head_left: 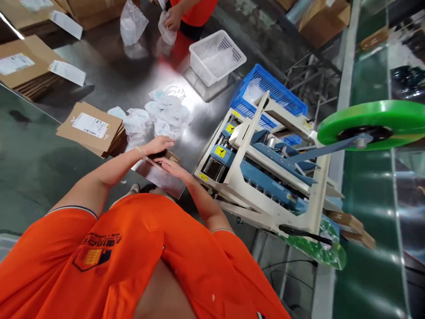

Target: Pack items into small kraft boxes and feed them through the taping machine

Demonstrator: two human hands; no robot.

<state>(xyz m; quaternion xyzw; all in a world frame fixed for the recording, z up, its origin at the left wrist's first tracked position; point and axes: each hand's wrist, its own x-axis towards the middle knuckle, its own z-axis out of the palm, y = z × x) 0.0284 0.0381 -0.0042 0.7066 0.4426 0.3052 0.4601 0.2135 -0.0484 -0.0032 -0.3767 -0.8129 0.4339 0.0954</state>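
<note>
A small brown cardboard box (pixel 173 156) is between my two hands at the near edge of the metal table. My left hand (pixel 159 145) lies along its far side, fingers together and bent slightly over it. From the near side, my right hand (pixel 173 167) has its fingers on the box's edge. Much of the box is hidden under my hands. Just beyond are several clear plastic bags with round white and pale blue items (pixel 162 127). Left of my left hand lies a stack of flat cardboard boxes (pixel 91 125) with a white printed label on top.
A blue and white machine (pixel 265 173) with a green tape reel (pixel 375 125) stands close on my right. Behind it is a blue crate (pixel 282 95). A white basket (pixel 199 66) stands on the metal table (pixel 109 84). Across from me, another person's hand (pixel 172 18) holds a plastic bag.
</note>
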